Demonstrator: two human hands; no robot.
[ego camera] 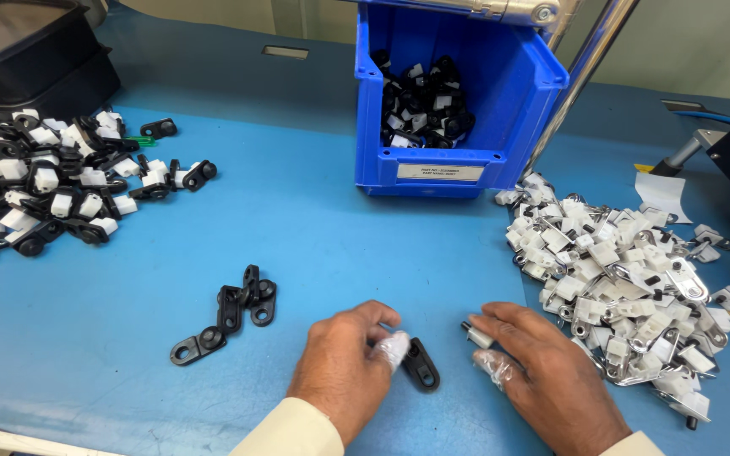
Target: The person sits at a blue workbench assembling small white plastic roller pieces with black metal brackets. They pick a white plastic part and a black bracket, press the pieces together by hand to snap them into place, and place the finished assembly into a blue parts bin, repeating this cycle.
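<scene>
My left hand (344,363) rests on the blue table and pinches a small black plastic bracket (422,366) with a fingertip in a clear cover. My right hand (542,371) lies palm down just to the right, fingers closed on a small white and black clip part (476,335); one finger wears a clear cover too. The two hands are a few centimetres apart near the front edge.
Three loose black brackets (230,312) lie left of my hands. A pile of white and metal clips (627,279) fills the right. Assembled black and white parts (35,186) are heaped at the left. A blue bin (534,93) with parts stands behind.
</scene>
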